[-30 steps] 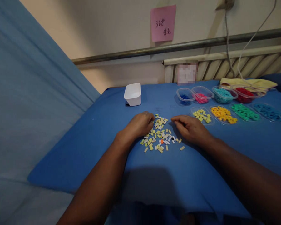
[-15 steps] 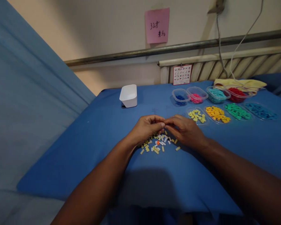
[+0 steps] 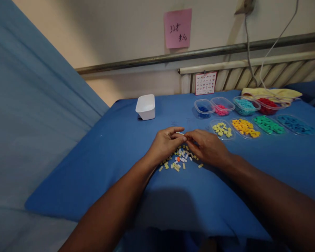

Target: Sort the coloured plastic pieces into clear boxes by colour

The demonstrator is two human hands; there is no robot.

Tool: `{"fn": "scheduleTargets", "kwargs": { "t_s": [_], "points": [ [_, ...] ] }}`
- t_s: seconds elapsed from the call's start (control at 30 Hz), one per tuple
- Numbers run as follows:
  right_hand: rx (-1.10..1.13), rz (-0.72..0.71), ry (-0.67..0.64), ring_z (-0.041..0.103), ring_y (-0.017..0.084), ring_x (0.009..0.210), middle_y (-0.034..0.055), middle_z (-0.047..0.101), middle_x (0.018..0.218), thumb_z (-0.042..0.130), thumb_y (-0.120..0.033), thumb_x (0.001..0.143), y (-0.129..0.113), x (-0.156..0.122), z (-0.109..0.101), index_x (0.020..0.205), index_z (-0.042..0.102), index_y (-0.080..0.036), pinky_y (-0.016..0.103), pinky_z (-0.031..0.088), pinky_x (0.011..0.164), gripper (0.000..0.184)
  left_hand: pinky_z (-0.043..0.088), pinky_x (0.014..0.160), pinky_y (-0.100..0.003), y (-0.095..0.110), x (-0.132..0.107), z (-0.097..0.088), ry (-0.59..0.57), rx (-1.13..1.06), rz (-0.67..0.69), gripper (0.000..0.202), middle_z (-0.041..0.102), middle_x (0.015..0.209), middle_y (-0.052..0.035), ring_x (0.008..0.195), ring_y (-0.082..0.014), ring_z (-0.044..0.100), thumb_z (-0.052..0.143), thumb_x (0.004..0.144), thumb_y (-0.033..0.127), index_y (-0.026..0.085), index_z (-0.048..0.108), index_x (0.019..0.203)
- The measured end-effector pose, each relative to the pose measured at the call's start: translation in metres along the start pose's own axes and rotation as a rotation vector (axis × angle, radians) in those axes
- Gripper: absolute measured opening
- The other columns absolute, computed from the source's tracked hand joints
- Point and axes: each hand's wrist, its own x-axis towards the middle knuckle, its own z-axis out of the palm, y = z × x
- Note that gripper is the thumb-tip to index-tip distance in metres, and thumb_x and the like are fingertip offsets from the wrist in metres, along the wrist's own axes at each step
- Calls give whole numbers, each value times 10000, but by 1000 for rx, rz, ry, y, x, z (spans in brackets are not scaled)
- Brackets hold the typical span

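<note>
My left hand (image 3: pixel 166 142) and my right hand (image 3: pixel 207 145) meet at the fingertips above a loose pile of small building bricks (image 3: pixel 183 159). Both are closed in a pinch. A tiny pale yellow building brick (image 3: pixel 182 133) shows in part between them; the fingers cover the rest. The left index finger is lifted a little. Below, the pile is mostly pale yellow and white, with one orange brick (image 3: pixel 178 159) and a dark one among them. Part of the pile is hidden behind my left hand.
On the blue-covered table (image 3: pixel 102 168) a white tub (image 3: pixel 146 113) stands at the back. Clear containers of sorted bricks line the right: yellow (image 3: pixel 222 130), orange-yellow (image 3: pixel 245 128), green (image 3: pixel 269 125), several others behind. A yellow cloth (image 3: pixel 286 92) lies by the radiator (image 3: pixel 231 77).
My left index finger has lifted and straightened, and a pale yellow bit now shows between the hands. The view has shifted slightly; the pile looks the same.
</note>
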Motion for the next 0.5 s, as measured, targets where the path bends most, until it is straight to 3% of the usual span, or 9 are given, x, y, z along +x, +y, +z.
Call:
{"fn": "scheduleTargets", "kwargs": {
  "t_s": [0.1, 0.2, 0.27, 0.37, 0.43, 0.5],
  "points": [
    [19, 79, 45, 727, 238, 819, 91, 789, 950, 628, -239, 1027, 8, 1, 6, 1142, 757, -184, 355, 543, 776, 181, 616, 899, -380, 1, 8, -15, 95, 173, 93, 456, 848, 1031, -95, 914, -223, 781, 792, 948, 371, 163, 782, 1354],
    [109, 203, 111, 744, 233, 792, 77, 801, 901, 640, -254, 992, 18, 1, 12, 1119, 781, -188, 362, 571, 781, 201, 586, 1024, -430, 5, 27, -39, 190, 517, 234, 321, 827, 1227, -134, 1094, -266, 771, 671, 1017, 282, 184, 823, 1282],
    [196, 289, 154, 760, 232, 799, 69, 815, 901, 643, -281, 981, 23, 0, 15, 1127, 795, -197, 370, 592, 790, 227, 534, 1125, -451, 7, 42, -50, 61, 793, 316, 332, 801, 1305, -152, 1226, -290, 729, 638, 986, 164, 186, 837, 1251],
    [303, 358, 169, 767, 230, 800, 62, 831, 923, 626, -334, 997, 29, -2, 16, 1158, 811, -206, 379, 608, 791, 277, 544, 1061, -398, 7, 61, -54, -203, 1018, 345, 344, 807, 1218, -129, 1147, -268, 727, 602, 940, 90, 211, 859, 1135],
    [333, 375, 166, 760, 227, 782, 54, 831, 912, 613, -347, 1004, 32, -3, 17, 1165, 820, -206, 380, 605, 777, 298, 544, 972, -364, 6, 68, -51, -277, 1103, 331, 288, 803, 1108, -127, 1036, -258, 724, 609, 927, 99, 201, 864, 1014],
    [336, 385, 162, 757, 227, 774, 47, 828, 897, 610, -346, 1002, 34, -4, 17, 1165, 827, -209, 377, 601, 766, 304, 527, 914, -357, 7, 71, -48, -267, 1149, 303, 256, 795, 1036, -133, 955, -260, 712, 621, 911, 107, 186, 861, 950]
  ]
}}
